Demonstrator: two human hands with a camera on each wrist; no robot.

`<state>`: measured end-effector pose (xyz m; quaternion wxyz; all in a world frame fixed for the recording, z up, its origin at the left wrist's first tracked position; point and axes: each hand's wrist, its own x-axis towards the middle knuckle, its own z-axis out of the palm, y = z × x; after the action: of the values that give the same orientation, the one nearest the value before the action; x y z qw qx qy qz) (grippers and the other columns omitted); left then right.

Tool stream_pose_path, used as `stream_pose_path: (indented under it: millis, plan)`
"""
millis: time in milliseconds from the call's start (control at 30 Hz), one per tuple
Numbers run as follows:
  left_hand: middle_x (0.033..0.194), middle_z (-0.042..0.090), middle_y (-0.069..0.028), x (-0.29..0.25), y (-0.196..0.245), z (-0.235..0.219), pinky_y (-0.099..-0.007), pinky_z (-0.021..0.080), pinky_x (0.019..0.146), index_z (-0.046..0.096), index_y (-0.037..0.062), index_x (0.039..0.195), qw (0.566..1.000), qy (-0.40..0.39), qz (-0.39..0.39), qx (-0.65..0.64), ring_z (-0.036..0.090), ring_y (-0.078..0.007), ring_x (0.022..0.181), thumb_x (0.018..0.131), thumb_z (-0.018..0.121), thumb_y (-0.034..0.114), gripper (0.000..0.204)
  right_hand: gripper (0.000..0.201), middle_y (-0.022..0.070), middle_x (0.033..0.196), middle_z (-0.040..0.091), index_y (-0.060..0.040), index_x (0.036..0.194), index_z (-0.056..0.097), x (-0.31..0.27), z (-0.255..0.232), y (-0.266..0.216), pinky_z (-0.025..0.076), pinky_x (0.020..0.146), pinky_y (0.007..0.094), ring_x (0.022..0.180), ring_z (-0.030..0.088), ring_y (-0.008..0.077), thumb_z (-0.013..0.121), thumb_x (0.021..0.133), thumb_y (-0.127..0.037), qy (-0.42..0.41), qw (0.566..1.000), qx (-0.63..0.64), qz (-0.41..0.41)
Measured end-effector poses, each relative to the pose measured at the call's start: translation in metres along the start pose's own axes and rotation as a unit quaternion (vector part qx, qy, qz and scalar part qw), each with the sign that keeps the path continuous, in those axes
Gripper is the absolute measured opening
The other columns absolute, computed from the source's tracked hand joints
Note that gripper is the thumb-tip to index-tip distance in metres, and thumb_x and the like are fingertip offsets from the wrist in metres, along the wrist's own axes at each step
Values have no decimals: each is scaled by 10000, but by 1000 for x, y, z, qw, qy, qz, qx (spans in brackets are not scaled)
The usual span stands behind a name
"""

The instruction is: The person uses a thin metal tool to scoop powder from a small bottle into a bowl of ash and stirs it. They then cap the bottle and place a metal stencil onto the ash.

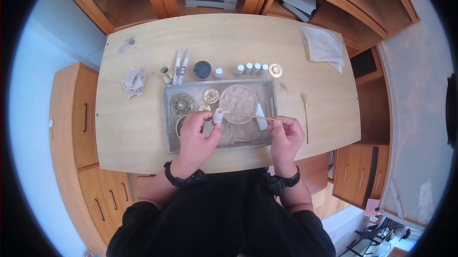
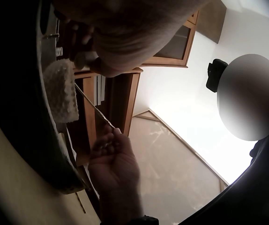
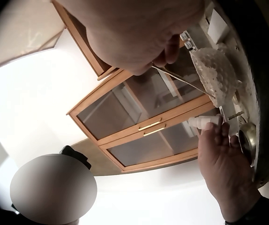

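Observation:
My left hand (image 1: 194, 135) holds a small whitish vial (image 1: 218, 115) between thumb and fingers, over the left-middle part of a grey tray (image 1: 168, 128). A slim brass-coloured stick (image 1: 255, 116) is pinched near its end by my right hand (image 1: 287, 140). Its far tip lies right at the vial's mouth in the head view. Beneath the stick is a round, bumpy, translucent dish (image 1: 238, 102); its knobbly side (image 3: 214, 75) shows in the right wrist view. That view also has the vial (image 3: 204, 123) tilted in the left fingers.
The tray also bears a pierced brass lid (image 1: 182, 104), a patterned brass disc (image 1: 211, 95) and a white block (image 1: 261, 118). Behind it stand a dark round jar (image 1: 202, 70), several capped vials (image 1: 249, 68) and a small brass vase (image 1: 165, 72). A thin brush (image 1: 306, 116) lies right.

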<state>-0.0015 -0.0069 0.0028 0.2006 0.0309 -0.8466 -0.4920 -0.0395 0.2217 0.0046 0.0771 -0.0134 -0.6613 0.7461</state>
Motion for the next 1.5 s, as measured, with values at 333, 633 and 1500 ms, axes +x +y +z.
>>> stream_pose_path:
  millis: [333, 633, 1500]
  plan:
    - [953, 689, -135, 2, 4, 0, -433, 515, 803, 672, 30, 1037, 1000, -15, 16, 13, 662, -325, 899, 812, 784, 57, 252, 63, 134, 967, 707, 11, 1069, 647, 3, -7, -13, 578, 763, 326, 794, 677, 166, 650, 1016, -24, 25, 994, 86, -56]
    - [937, 701, -117, 2, 9, 3, -454, 507, 804, 662, 42, 1018, 999, -8, 36, 12, 668, -335, 903, 809, 768, 59, 234, 71, 162, 1013, 710, 6, 1073, 638, 0, -8, -21, 580, 769, 326, 808, 691, 180, 653, 1005, 0, -12, 991, 83, -103]
    - [933, 676, -123, -3, 2, 5, -458, 485, 816, 647, 45, 1028, 999, 32, 29, 0, 642, -344, 896, 818, 768, 78, 244, 89, 143, 1008, 725, 35, 1094, 645, 11, -28, 3, 548, 779, 297, 804, 668, 170, 630, 1032, -27, 66, 994, -14, -87]
